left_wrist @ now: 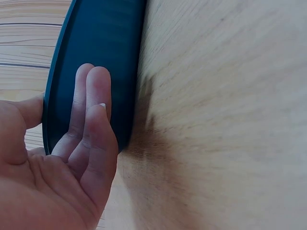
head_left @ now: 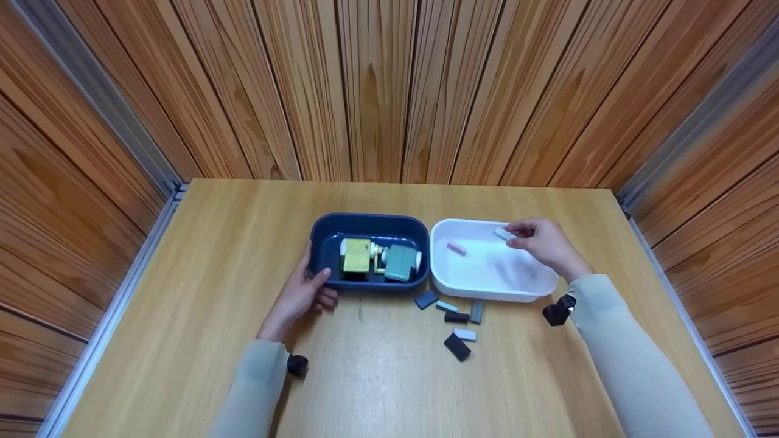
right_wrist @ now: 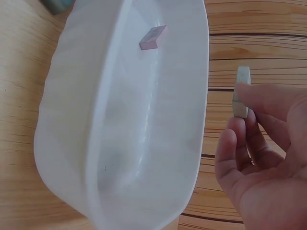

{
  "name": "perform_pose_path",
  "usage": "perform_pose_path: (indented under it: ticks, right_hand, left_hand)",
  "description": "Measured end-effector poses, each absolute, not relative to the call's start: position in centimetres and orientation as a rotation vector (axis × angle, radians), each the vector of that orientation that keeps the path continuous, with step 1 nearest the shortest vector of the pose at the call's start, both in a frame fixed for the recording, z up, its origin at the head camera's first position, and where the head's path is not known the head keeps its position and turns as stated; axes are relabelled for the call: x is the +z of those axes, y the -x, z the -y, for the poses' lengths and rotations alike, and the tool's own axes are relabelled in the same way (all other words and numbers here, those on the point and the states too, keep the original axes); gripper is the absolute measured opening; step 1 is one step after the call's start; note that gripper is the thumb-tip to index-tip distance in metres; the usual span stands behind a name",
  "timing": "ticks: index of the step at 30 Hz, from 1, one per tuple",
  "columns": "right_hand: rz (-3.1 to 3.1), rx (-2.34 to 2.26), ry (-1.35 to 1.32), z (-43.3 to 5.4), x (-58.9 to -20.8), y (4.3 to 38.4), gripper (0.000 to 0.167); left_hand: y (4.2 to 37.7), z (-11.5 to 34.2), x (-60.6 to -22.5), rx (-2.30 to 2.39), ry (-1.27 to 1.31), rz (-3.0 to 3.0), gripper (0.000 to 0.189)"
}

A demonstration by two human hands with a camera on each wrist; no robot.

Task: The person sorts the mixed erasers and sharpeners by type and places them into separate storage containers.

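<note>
My left hand (head_left: 302, 292) grips the left front corner of a dark blue tub (head_left: 369, 219), thumb at the rim and fingers along the outer wall (left_wrist: 117, 43). Inside that tub lie a yellow boxy piece (head_left: 356, 254) and a teal boxy piece (head_left: 400, 262), with pale round parts between them. Over the back right of a white tub (head_left: 450, 283), my right hand (head_left: 544, 243) pinches a small pale block (right_wrist: 242, 91) between thumb and fingers. A small pink block (right_wrist: 154, 37) lies on the white tub's floor.
In front of the tubs, several small blocks are scattered: a dark blue one (head_left: 426, 298), a light blue one (head_left: 447, 306), a grey one (head_left: 476, 312), a white one (head_left: 465, 334) and black ones (head_left: 457, 347). Wood-panelled walls (head_left: 377, 91) stand behind and beside the table (head_left: 243, 213).
</note>
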State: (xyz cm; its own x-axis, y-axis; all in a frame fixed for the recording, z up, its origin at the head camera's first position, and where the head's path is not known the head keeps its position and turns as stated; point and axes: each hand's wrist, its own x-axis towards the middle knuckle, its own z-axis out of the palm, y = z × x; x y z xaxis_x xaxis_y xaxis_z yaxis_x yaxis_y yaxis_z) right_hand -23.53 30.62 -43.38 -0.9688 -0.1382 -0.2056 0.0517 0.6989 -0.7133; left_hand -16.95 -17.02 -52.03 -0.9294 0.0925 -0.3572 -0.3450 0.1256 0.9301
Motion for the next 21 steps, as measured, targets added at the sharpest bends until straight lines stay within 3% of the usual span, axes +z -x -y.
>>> perform_pose_path:
  ticks: [21]
  right_hand:
    - [-2.572, -1.274, 0.108, -29.59, -42.77, 23.27, 0.035]
  left_hand:
    - [16.96, 16.98, -52.07, 1.884, 0.242, -2.078, 0.072]
